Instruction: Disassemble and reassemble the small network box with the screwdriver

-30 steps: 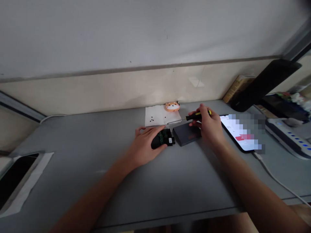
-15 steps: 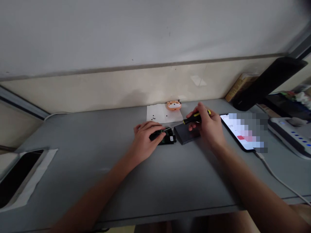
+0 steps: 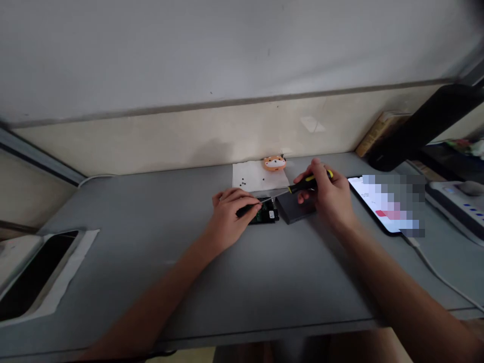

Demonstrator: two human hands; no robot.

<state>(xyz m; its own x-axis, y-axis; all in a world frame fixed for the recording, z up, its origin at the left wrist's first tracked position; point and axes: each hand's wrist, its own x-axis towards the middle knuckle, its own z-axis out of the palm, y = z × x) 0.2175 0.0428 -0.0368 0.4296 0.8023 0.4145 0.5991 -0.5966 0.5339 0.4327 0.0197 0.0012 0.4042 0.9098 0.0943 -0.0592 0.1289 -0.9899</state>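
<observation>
My right hand (image 3: 330, 194) is wrapped round the black and yellow handle of a screwdriver (image 3: 308, 182). Its thin metal shaft slants down to the left. The tip reaches the thumb and forefinger of my left hand (image 3: 230, 214), which are closed together over a small green and black circuit board (image 3: 266, 214). Whatever those fingertips pinch is hidden from me. The left part of the board lies under that hand. Just right of the board, a dark grey flat case (image 3: 293, 209) rests on the desk beneath the screwdriver.
Several tiny black screws (image 3: 242, 182) lie on a white paper (image 3: 249, 171) behind my hands, with an orange animal-faced case (image 3: 275, 163) at its corner. A lit phone (image 3: 378, 201) on a white cable (image 3: 431, 262) is at right, near a power strip (image 3: 457, 204). Another phone (image 3: 38, 272) lies left.
The view has shifted slightly, so everything sits a little further right. The screwdriver tip remains at my left fingertips, and both hands keep nearly the same pose.
</observation>
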